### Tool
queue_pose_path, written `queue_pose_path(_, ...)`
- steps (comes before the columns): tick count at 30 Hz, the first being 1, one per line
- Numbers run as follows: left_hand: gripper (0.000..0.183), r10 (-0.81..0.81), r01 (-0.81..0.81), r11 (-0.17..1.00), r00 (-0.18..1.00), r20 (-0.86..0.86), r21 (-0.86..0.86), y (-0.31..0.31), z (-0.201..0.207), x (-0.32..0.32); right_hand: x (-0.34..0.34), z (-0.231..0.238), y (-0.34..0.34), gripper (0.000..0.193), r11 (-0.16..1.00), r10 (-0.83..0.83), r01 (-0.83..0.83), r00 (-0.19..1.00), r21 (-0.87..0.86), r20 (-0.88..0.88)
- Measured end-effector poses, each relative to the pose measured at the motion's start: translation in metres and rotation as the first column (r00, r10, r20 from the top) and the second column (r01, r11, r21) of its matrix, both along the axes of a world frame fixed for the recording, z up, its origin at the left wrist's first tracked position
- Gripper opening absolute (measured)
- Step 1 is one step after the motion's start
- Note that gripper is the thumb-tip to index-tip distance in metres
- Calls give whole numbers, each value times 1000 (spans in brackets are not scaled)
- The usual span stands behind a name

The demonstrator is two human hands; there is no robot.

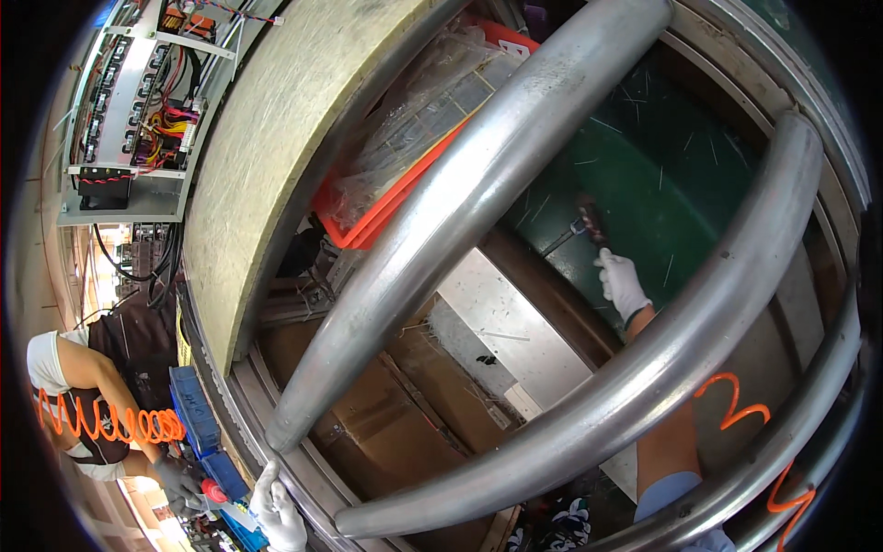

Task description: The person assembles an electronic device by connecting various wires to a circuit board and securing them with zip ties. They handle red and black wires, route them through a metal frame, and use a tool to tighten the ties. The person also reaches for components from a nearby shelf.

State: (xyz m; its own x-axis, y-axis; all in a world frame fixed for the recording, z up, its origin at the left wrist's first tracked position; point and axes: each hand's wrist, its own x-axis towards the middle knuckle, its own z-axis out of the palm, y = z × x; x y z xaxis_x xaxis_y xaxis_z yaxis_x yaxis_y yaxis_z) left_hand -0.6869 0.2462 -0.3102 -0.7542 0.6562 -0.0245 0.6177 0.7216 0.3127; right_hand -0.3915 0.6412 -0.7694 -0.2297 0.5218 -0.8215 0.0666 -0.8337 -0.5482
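A dark-handled screwdriver (pixel 581 225) lies tilted on green matting, its metal shaft pointing lower left, just above the white-gloved right fingers (pixel 609 265), apparently not yet gripped.

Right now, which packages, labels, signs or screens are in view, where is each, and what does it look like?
Clear plastic bags: crinkled, piled in an orange-red crate, top centre behind the curved metal bar.
Brown cardboard: flat panels low in the middle, under the bars.
Small white label: rectangular, beside the pale panel, print too small to tell.
Orange painted marks: on the right metal bar.
No screens seen.
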Motion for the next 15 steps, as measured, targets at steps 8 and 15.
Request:
queue_pose_path(8,57,-6,6,1000,1000,-2,-6,-7,-2,-5,88,-74,-60,38,992,6,41,928,-117,371)
queue_pose_path(15,40,19,-18,1000,999,35,-14,-9,3,3,67,5,-72,37,967,85,-61,993,-249,86)
